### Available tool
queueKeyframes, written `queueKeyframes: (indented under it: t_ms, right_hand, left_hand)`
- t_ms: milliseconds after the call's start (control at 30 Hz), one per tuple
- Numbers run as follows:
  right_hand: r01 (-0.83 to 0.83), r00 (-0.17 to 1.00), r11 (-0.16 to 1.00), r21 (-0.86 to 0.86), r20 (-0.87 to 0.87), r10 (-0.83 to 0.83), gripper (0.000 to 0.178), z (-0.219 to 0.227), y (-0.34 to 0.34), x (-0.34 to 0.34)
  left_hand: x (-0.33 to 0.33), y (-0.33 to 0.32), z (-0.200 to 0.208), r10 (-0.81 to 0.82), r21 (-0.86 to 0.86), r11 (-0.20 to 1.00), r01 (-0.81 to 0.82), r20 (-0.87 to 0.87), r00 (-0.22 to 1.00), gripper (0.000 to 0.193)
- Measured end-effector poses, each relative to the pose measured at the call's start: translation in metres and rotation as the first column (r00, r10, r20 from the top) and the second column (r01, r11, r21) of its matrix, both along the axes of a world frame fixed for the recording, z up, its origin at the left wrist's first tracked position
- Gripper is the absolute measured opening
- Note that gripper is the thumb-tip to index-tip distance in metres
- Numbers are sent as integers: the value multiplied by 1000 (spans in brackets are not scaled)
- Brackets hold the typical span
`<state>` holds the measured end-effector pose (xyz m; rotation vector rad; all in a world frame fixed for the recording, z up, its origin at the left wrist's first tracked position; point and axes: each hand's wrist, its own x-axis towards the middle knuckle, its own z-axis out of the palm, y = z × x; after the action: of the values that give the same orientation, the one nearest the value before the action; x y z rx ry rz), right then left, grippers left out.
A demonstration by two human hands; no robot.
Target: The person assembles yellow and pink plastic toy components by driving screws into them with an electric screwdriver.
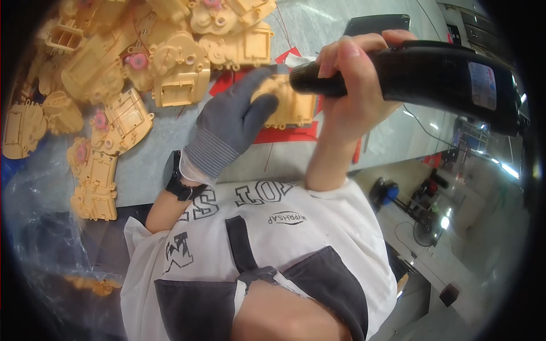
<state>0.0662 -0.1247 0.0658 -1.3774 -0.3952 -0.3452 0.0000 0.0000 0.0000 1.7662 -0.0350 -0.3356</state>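
Note:
A grey knit glove covers my left hand (pixel 239 108), whose thumb and fingers hold the near-left side of a yellow plastic housing (pixel 296 111). The housing lies over a red sheet or pad (pixel 284 135) on the table. My bare right hand (pixel 355 74) is wrapped round a black electric screwdriver (pixel 432 71). Its narrow nose (pixel 307 78) is above the housing's upper part, and its thick body rises toward the right. The tip is hidden, so I cannot tell whether it touches the housing.
Many similar yellow housings (pixel 182 74), some with pink round parts (pixel 137 61) and thin wires, are heaped at the left of the grey table (pixel 250 165). A dark flat object (pixel 378 24) lies at the back. Clear plastic film (pixel 45 244) hangs at the lower left.

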Motion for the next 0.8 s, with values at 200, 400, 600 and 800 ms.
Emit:
queueKeyframes:
  t_ms: [200,400,600,800]
  right_hand:
    - [40,999,980,-196,-29,-46,39,2,6,-5]
    - [115,993,982,-147,2,-116,39,-1,7,-5]
    - [130,979,986,101,-172,-111,43,3,-7,-7]
    - [147,988,880,452,-26,-152,44,26,-71,-10]
  left_hand:
    - [-4,-3,-7,66,24,997,-68,92,994,37]
    - [2,-1,-5,88,13,996,-90,127,988,40]
    - [-5,-11,-5,101,137,983,-119,134,986,62]
    - [1,-25,-2,134,-48,990,-134,-15,991,47]
